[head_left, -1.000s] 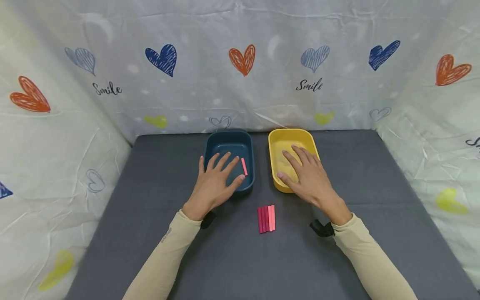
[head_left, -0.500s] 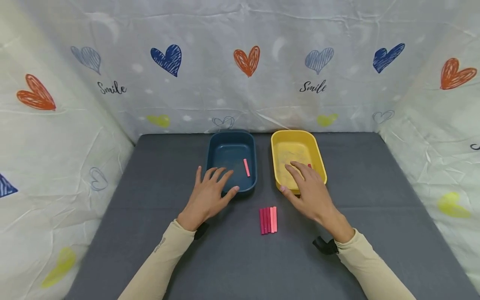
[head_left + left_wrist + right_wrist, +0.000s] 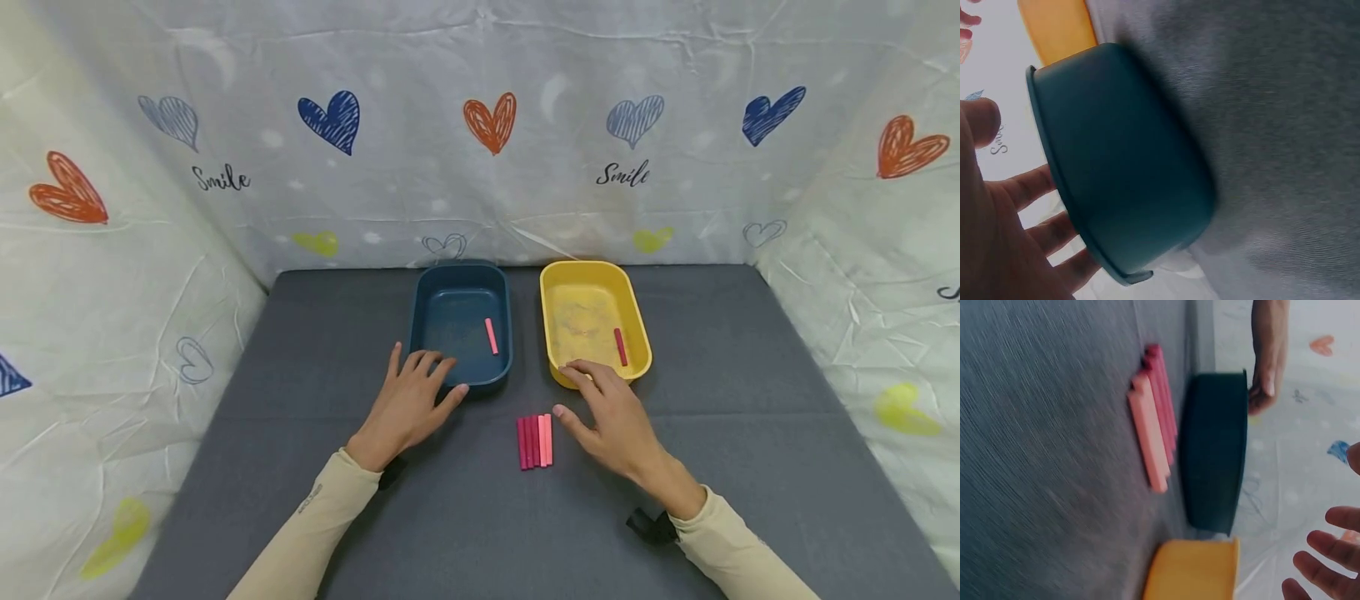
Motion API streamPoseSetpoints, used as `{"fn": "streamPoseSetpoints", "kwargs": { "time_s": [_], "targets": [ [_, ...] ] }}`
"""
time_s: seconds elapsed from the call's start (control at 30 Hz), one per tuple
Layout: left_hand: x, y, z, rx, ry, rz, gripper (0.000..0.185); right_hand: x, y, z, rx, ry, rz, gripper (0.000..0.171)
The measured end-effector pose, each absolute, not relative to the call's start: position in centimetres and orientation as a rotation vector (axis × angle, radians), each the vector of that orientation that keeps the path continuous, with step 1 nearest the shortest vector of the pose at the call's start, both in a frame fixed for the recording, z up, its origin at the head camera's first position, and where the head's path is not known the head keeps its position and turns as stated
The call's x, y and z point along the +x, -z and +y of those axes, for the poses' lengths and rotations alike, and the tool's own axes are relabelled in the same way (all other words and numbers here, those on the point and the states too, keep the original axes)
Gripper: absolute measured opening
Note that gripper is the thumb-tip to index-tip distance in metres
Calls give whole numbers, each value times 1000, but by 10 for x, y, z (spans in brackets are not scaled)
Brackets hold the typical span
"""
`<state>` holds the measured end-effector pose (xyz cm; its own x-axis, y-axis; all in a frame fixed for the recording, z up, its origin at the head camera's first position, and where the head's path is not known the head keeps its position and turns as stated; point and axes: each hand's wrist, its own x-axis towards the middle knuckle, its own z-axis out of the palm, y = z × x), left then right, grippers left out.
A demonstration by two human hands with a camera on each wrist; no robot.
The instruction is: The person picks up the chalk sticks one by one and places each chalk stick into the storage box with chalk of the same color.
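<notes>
My left hand (image 3: pixel 405 417) is over the near left edge of a dark blue bin (image 3: pixel 453 321), its fingers spread loosely and holding nothing. In that bin lies a pink stick (image 3: pixel 491 336). My right hand (image 3: pixel 618 429) hovers at the near edge of a yellow bin (image 3: pixel 581 312), relaxed, with the thumb toward a row of sticks. Inside the yellow bin a dark red stick (image 3: pixel 621 347) leans along the right side. The row on the table has dark red sticks (image 3: pixel 528 443) at left and pink sticks (image 3: pixel 1150 434) at right, side by side.
A dark grey cloth (image 3: pixel 480 533) covers the table. White curtains (image 3: pixel 420 183) printed with hearts close in the back and both sides. Both bins stand near the table's back edge, with a narrow gap between them.
Both hands have drawn back toward the person from over the bins, the right one moving closer to the row. The dark red stick in the yellow bin has come into sight.
</notes>
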<state>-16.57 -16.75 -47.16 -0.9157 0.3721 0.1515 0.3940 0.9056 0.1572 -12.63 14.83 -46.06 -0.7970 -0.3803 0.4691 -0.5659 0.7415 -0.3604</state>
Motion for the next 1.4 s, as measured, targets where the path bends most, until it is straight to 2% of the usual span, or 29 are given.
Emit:
{"fn": "streamPoseSetpoints", "kwargs": {
  "time_s": [0.4,1.03,1.4],
  "targets": [
    [-165,482,-174,-668,216,-2923,42,-112,479,146,755,-742,-2762,58],
    [-163,491,-176,-728,159,-2837,34,-114,502,146,838,-717,-2977,67],
    [-166,489,-176,-751,138,-2811,31,-115,507,146,791,-724,-3013,71]
  ]
}}
